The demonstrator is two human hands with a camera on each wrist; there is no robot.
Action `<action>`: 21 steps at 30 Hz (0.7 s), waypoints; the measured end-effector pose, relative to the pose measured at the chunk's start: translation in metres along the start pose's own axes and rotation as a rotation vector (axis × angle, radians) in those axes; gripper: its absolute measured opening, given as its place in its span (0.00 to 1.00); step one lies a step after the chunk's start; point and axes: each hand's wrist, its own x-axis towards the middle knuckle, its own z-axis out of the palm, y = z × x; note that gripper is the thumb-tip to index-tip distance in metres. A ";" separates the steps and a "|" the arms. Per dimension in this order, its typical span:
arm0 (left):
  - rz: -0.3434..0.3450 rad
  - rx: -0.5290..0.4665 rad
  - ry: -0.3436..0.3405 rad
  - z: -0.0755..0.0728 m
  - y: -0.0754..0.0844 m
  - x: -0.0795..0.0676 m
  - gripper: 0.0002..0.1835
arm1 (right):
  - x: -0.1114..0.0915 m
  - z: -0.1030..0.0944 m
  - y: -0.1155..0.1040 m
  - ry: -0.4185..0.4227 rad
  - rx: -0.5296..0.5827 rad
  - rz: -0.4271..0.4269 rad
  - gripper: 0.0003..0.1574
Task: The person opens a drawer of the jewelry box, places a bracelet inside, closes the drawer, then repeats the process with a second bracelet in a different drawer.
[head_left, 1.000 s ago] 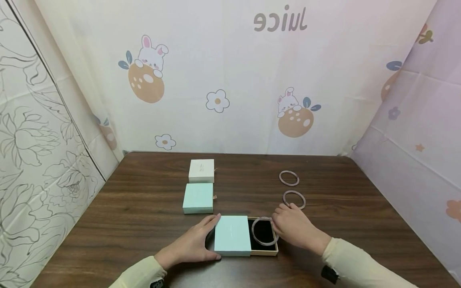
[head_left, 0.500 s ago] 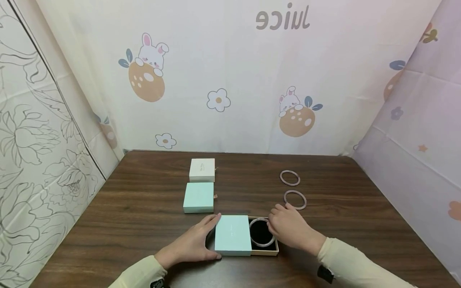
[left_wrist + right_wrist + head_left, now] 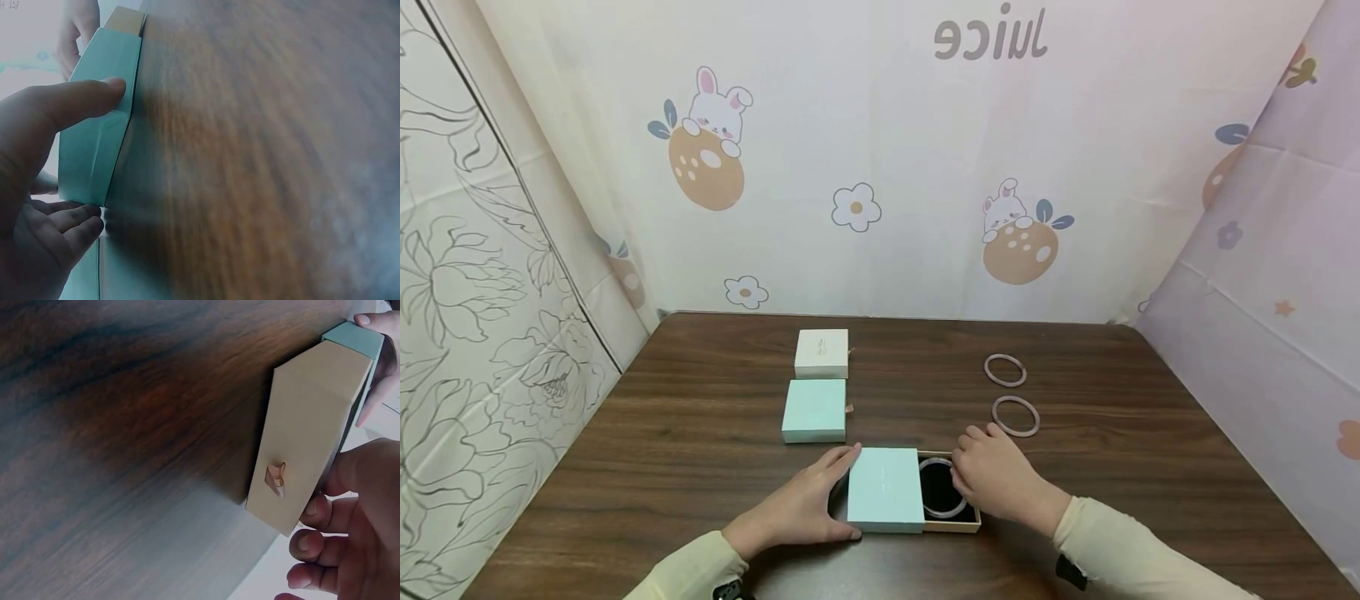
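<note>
My left hand [image 3: 801, 508] grips a mint-green jewellery box [image 3: 886, 490] from its left side. In the left wrist view the thumb [image 3: 100, 97] presses its front wall and the other fingers reach its left end. Out of the sleeve's right side sticks a cream drawer [image 3: 952, 527] with a black lining. A pale lilac bangle [image 3: 942, 514] lies tilted over the lining, its left edge right at the sleeve's opening. My right hand [image 3: 1003, 475] pinches the bangle's right side, hiding that part. The right wrist view shows a ribbon tab [image 3: 275, 479] on the drawer's end.
Two more bangles [image 3: 1011, 385] lie on the brown wooden table [image 3: 700, 433] behind my right hand. A closed mint box [image 3: 815, 408] and a white box [image 3: 822, 352] stand in a column behind my left hand. A printed curtain [image 3: 887, 125] hangs behind the table.
My right hand has moved left with the bangle, shifting it from over the drawer's right edge to the sleeve's opening. The left hand stays on the box.
</note>
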 end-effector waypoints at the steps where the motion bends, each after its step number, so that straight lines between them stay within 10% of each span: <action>1: 0.000 0.000 0.000 0.000 0.000 0.000 0.56 | 0.000 0.001 0.000 0.007 -0.018 -0.015 0.17; 9: -0.003 0.004 0.004 0.000 0.000 0.000 0.56 | 0.000 0.002 0.000 0.034 -0.087 -0.082 0.17; 21: 0.000 0.019 0.011 0.001 0.000 0.000 0.56 | -0.012 0.000 0.006 0.025 0.030 0.060 0.16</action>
